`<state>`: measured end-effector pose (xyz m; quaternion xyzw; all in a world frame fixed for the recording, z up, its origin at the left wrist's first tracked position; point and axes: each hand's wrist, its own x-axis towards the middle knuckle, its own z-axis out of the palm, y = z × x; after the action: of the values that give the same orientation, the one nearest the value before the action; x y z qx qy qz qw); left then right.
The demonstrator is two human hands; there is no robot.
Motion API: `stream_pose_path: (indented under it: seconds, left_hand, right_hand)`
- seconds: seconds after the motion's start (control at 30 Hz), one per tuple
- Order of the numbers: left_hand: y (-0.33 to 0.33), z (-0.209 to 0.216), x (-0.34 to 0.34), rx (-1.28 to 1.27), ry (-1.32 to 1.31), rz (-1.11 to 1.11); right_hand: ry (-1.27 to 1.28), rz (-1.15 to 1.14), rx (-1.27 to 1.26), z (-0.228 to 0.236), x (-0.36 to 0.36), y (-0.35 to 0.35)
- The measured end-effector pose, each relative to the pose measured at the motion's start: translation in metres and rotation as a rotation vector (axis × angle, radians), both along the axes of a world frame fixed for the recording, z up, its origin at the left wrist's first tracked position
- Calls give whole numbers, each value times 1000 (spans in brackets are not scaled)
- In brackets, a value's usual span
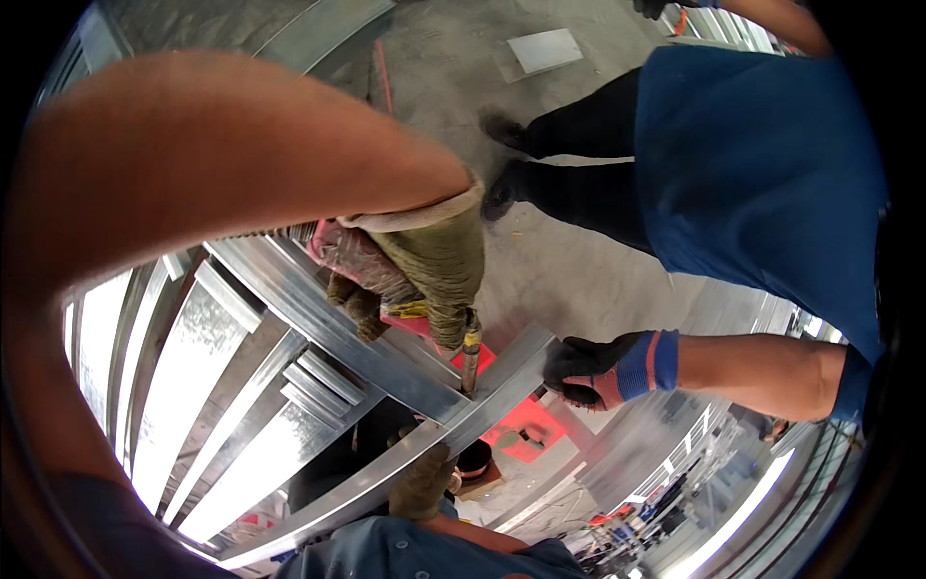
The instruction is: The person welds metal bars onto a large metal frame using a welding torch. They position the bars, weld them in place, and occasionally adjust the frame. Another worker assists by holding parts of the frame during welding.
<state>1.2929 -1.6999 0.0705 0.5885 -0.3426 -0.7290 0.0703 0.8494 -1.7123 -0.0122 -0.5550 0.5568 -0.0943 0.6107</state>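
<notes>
My left hand, in a worn olive glove, is wrapped around a worn red power tool. The tool's slim metal nose points down and meets the metal where a wide flat steel profile joins a long narrow steel bar. Below that joint, my right hand, also gloved, is closed on the narrow bar; its fingers are partly hidden. A co-worker's hand, in a black and red glove with a blue cuff, holds the bar's far right end.
The co-worker, in a blue shirt and dark trousers, stands at the right. Several steel profiles lie at the left. A red panel shows beyond the bar. A light flat sheet lies on the concrete floor.
</notes>
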Motion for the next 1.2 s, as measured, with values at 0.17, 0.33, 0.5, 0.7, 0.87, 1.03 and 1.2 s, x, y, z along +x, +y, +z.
stream_pose_path:
  seconds: [0.17,0.33,0.5,0.7,0.87,1.03,1.2]
  left_hand:
    - [6,-7,-2,-39,30,-2]
    - [13,-10,-7,-61,32,10]
    - [20,-11,-11,-42,28,55]
    - [17,-12,-6,-70,30,6]
    - [19,-15,-4,-75,24,-1]
    - [13,-19,0,-78,21,-29]
    - [23,-15,6,-74,3,-18]
  right_hand:
    - [97,177,-58,19,19,-97]
    - [246,-117,978,39,79,-233]
    - [707,-200,1517,27,154,-301]
    - [821,-80,1527,40,165,-298]
    - [850,-52,1550,39,169,-315]
    - [756,-985,1696,33,165,-310]
    - [1172,-2196,1795,-45,88,-354]
